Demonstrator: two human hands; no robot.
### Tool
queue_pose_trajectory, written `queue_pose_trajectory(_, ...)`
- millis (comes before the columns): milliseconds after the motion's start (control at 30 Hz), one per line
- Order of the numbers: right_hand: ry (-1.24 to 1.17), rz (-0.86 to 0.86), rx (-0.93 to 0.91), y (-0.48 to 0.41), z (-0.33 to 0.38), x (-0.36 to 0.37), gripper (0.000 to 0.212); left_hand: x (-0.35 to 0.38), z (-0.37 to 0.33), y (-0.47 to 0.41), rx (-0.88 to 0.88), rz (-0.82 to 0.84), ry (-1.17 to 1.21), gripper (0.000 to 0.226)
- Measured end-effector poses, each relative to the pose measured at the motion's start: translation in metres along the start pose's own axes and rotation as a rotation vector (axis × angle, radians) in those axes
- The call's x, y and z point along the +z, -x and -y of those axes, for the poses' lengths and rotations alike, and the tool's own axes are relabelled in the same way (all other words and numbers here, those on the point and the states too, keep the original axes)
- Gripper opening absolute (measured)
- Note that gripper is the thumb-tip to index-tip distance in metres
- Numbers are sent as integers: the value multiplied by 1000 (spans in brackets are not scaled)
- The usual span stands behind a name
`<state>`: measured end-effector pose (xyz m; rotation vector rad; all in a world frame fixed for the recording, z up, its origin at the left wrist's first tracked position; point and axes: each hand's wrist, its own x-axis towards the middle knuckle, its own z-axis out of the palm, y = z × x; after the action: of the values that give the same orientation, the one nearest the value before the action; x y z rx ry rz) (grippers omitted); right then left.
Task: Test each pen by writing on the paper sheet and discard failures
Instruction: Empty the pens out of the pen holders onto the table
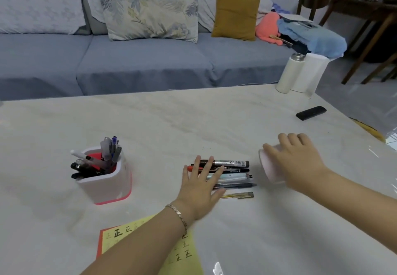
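I get one view only, head-worn and wide-angle, so no second view overlaps it. It faces forward and down over the table from the near edge to the far edge, with the sofa behind. It sits close: the left hand is centre, the right hand grips a cup further right, and the paper sheet is clipped at the bottom.

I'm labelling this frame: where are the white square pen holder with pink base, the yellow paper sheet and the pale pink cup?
White square pen holder [103, 188]: head view, front wall.
Yellow paper sheet [189, 264]: head view, lower right part.
Pale pink cup [271, 171]: head view, side wall.
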<state>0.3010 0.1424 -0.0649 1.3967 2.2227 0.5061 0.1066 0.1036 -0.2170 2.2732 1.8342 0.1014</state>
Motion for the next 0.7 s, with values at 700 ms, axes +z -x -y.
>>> queue_pose_trajectory(700,-1817,-334,-136,-32,153,-54,85,-96,87,140,-485,-931,556,102)
